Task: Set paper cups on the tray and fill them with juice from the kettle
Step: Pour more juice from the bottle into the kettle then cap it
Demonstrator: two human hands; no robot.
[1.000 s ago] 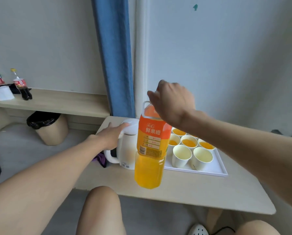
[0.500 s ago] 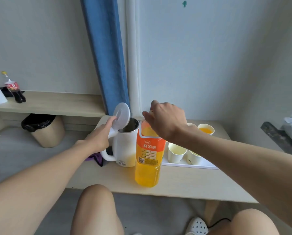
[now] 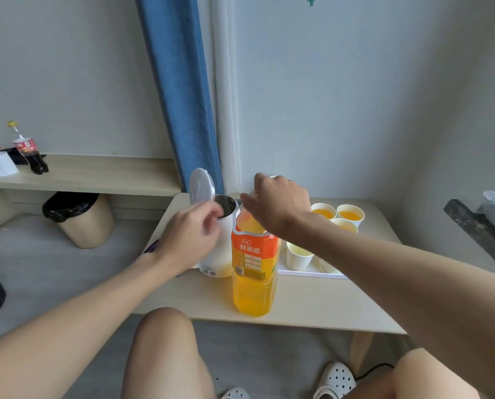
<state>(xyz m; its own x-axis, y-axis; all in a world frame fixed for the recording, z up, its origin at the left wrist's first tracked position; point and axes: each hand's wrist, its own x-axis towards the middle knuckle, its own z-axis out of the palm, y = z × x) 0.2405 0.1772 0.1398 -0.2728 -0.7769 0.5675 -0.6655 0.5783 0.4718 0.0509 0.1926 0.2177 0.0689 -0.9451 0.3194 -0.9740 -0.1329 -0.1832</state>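
While the juice bottle [image 3: 254, 283] stands upright near the front edge of the pale, wood-grained surface [image 3: 312, 309], the right hand [image 3: 279, 207] curls over its top with the fingers wrapped round the neck. The cap is hidden beneath the hand, so whether it is on cannot be told. The bottle is clear, soft-walled plastic with a glossy orange label, and it holds plenty of orange liquid.

Just left of it, the left hand [image 3: 191, 234] hovers in front of the kettle [image 3: 221, 260]. Its fingers are curled but blurred, and whether they grip anything cannot be told. The kettle is a smooth white cylinder lined in steel, with its round lid [image 3: 201, 185] hinged upright and its mouth bare.

The step in hand looks like refilling the kettle from the bottle before more pouring. The next move would call for an uncapped bottle, a firm hold on its heavy, yielding body, and a slow tilt over the kettle's opening.

To the right of the kettle, the flat white tray [image 3: 306, 273] carries the paper cups. The empty cup [image 3: 298, 256] sits nearest, thin-walled with a rolled rim, and three filled cups [image 3: 324, 211] sit farther back.

Beyond hang a blue curtain [image 3: 180, 96] and a low shelf [image 3: 96, 174] with cola bottles [image 3: 27, 151].
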